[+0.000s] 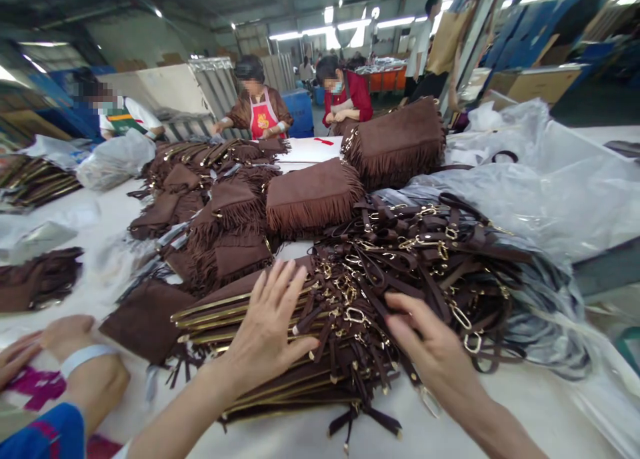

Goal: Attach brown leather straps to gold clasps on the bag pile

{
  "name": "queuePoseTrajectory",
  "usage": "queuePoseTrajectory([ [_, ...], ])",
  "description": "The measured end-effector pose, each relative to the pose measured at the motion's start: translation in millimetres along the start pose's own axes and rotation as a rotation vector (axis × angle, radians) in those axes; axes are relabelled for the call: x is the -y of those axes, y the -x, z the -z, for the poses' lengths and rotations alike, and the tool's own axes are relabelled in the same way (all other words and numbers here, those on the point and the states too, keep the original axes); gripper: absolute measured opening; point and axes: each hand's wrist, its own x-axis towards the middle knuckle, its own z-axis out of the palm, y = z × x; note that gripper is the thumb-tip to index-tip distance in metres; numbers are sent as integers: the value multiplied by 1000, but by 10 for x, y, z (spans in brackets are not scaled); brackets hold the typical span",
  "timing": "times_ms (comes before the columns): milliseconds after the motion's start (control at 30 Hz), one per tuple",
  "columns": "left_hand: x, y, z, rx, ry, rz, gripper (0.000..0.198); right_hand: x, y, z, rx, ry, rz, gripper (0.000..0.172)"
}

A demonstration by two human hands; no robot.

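Head cam, L hand (267, 322) grip unclenched over bags (213, 318), contents hidden, R hand (433, 336) grip unclear

The dark brown pouches (320, 382) lay flat in the middle foreground, piled one on another with their edges slightly out of line. Gold zips (215, 307) ran along the edges — bright, nearly parallel lines slanting across the stack's left side. Brown tassels (384, 420) with gold-coloured tips clustered at its right end, a few splayed out at the near corner. Brown straps (400, 272) (too tangled to count) lay heaped just beyond and to the right, looped over one another and reaching onto the pouches. Gold clasps (473, 343) showed all through the heap — several of them oblong loops, some near its front.
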Motion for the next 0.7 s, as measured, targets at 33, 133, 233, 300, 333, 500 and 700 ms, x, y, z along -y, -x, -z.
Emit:
queuePoseTrajectory([
  [33,30,16,-119,100,-55,-48,93,-18,29,-76,3,-6,10,28],
  [133,212,91,-400,293,-205,-76,115,-50,135,-343,-6,35,72,28],
  [233,391,124,-485,374,-240,-43,125,-70,183,-532,8,101,124,30],
  [300,455,112,-481,423,-233,-25,124,-100,166,-570,33,94,132,30],
  [333,476,101,-479,450,-225,-19,123,-122,148,-567,48,77,128,30],
  [500,589,72,-527,526,-195,-58,108,-219,105,-517,82,-32,75,36],
  [700,714,-34,-530,604,-123,-44,91,-177,0,-455,126,-109,-14,31],
])
